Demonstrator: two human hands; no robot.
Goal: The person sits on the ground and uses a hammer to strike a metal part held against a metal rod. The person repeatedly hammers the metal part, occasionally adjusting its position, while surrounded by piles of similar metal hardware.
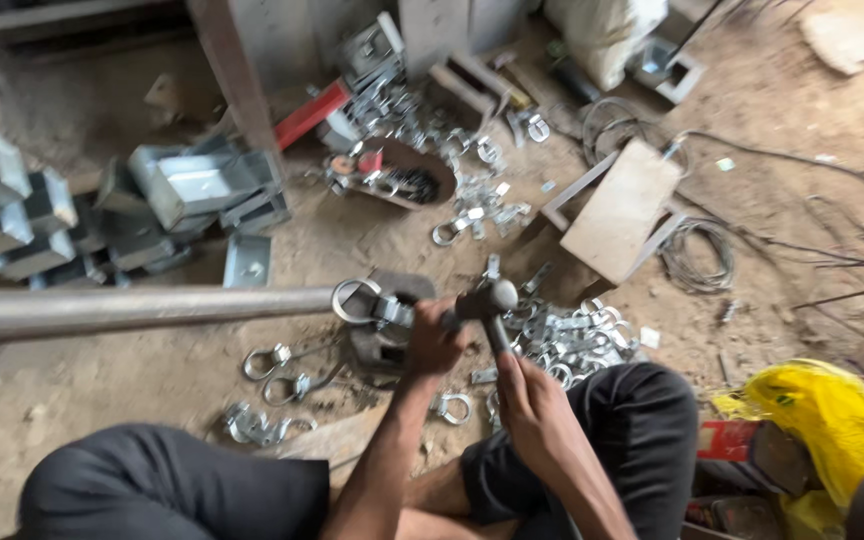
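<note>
Silver metal ring clamp (364, 301) sits at the end of the long grey steel pipe (132, 310), gripped by the left hand (435, 338); right hand (532, 400) holds the steel-headed hammer (489, 300) by its handle.

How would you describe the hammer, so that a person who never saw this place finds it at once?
Follow the long grey pipe from the left to its end, near the picture's middle. The hammer is just right of it: the right hand holds its handle, while the left hand holds a ring clamp. Unlike the shiny clamps around, its head is dark and blocky.
</note>
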